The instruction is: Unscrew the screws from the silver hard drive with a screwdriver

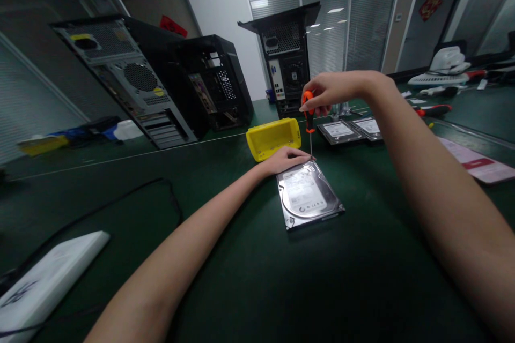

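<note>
A silver hard drive [303, 190] lies flat on the green table, its white label facing up. My left hand [285, 161] rests on its far-left edge and holds it, the fingers reaching toward the far corner. Above that corner, my right hand [324, 92] is closed around the handle of an orange and black screwdriver [309, 118]. The screwdriver stands upright, its tip at the drive's far corner beside my left fingertips. Whether a screw is under the tip is too small to tell. Just behind my left hand stands a yellow bin [273, 139] with small bits in it.
Two more hard drives [340, 131] lie behind to the right. Black computer cases [287, 59] stand at the back. A pink card [478, 162] and red-and-black handled tool [436, 110] lie at right. At left are a white box [60, 273] and a black cable [132, 191].
</note>
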Tool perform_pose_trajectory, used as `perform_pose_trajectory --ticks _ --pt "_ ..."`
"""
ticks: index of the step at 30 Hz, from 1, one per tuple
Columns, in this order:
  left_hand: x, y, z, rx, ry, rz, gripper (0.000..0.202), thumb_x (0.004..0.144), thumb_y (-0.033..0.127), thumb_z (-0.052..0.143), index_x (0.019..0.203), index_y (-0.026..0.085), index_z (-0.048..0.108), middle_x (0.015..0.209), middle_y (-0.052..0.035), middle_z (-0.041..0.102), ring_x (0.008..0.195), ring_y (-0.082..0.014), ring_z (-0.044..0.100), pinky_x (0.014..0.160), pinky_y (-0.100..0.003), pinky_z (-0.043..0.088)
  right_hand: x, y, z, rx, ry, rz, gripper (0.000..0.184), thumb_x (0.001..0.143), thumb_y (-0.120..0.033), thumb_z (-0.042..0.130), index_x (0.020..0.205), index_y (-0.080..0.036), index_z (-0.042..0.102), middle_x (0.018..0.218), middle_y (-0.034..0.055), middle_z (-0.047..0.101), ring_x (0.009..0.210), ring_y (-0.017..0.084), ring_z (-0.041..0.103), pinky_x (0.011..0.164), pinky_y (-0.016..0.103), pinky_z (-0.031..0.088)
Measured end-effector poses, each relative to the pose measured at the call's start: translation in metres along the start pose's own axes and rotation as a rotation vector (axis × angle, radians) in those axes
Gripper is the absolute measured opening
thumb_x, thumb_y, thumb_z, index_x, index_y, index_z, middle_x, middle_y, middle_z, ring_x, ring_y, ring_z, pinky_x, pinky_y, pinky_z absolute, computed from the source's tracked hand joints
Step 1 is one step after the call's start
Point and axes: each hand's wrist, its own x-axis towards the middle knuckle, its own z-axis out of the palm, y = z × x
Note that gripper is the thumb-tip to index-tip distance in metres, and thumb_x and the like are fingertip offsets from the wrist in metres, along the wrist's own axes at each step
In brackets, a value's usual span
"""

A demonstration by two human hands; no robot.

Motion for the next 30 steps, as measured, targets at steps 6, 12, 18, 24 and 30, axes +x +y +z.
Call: perform_pose_trajectory --ticks 6,12,18,24,30 --pt "-0.001 0.001 0.000 0.006 0.005 -0.007 0.038 0.085 0.041 0.050 0.109 0.017 0.067 0.113 -0.0084 0.066 0.101 -0.0191 0.060 0.087 -0.028 0.043 -0.001 -0.003 0.001 0.008 0.000 0.002 0.035 0.079 -0.044 0.056 0.100 -0.016 0.060 0.088 0.0059 0.067 0.080 0.016 0.065 0.068 0.027 0.053" --pt "-0.001 -0.001 0.001 0.006 0.005 0.012 0.039 0.086 0.041 0.050 0.110 0.015 0.067 0.113 -0.0093 0.066 0.100 -0.0194 0.060 0.086 -0.028 0.044 -0.001 -0.005 0.003 0.080 -0.025 0.019 0.031 0.081 -0.039 0.056 0.101 -0.015 0.057 0.090 0.0061 0.067 0.084 0.016 0.066 0.069 0.026 0.055" --pt "-0.001 -0.002 0.002 0.004 -0.002 0.015 0.038 0.087 0.039 0.049 0.110 0.015 0.066 0.113 -0.0090 0.066 0.100 -0.0181 0.060 0.086 -0.027 0.043 0.003 -0.003 0.005 0.126 -0.049 -0.013 0.029 0.081 -0.036 0.056 0.100 -0.014 0.055 0.089 0.0064 0.067 0.083 0.016 0.066 0.069 0.026 0.056" --pt "-0.002 -0.002 0.002 0.000 0.001 0.022 0.037 0.087 0.038 0.048 0.110 0.016 0.067 0.113 -0.0082 0.066 0.101 -0.0181 0.060 0.087 -0.027 0.043 0.005 -0.004 0.008 0.117 -0.032 -0.052 0.028 0.082 -0.035 0.055 0.101 -0.015 0.053 0.095 0.0079 0.065 0.082 0.015 0.065 0.069 0.026 0.056" --pt "-0.001 -0.003 0.002 -0.002 0.011 0.033 0.037 0.087 0.039 0.048 0.109 0.015 0.067 0.112 -0.0089 0.066 0.100 -0.0182 0.060 0.086 -0.028 0.043 0.008 -0.004 0.011 0.101 -0.005 -0.044 0.039 0.082 -0.035 0.055 0.117 -0.021 0.046 0.101 0.0073 0.063 0.078 0.015 0.065 0.061 0.026 0.054"
